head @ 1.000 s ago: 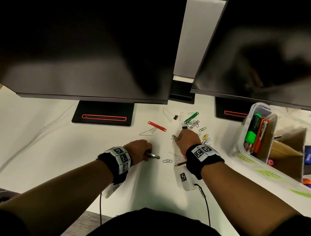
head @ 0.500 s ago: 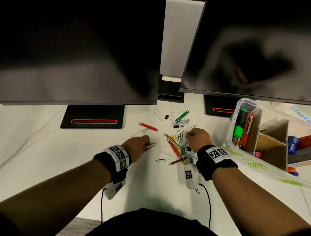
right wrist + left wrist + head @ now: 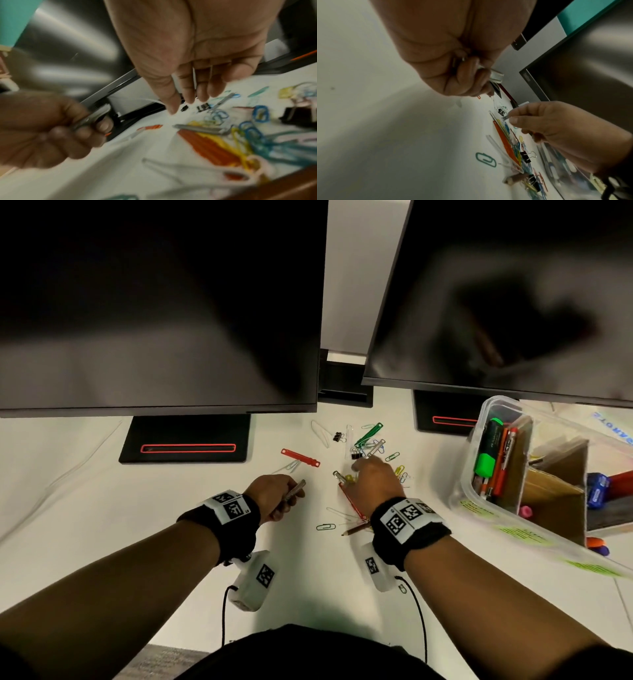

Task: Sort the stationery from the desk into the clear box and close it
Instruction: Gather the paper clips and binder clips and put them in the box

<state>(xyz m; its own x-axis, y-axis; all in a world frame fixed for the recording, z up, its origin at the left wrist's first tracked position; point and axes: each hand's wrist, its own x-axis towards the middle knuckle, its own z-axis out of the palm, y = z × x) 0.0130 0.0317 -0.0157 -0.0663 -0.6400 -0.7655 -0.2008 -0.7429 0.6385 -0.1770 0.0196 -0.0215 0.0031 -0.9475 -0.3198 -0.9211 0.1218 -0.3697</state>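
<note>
My left hand grips a silver metal fastener bar just above the white desk; the left wrist view shows the fingers curled round it. My right hand hovers over the pile of coloured paper clips, fingers straight and pointing down, nothing visibly held. Another silver bar lies on the pile beside an orange strip. The clear box stands open at the right, holding a green highlighter and orange pens.
Two dark monitors overhang the desk; their black stands sit behind the pile. Loose on the desk are a red strip, a green strip, a green paper clip, a short pencil and black binder clips.
The left hand has raised the silver bar off the desk and tilted it up. The right hand drew right off the pile, then came back over its far side.
</note>
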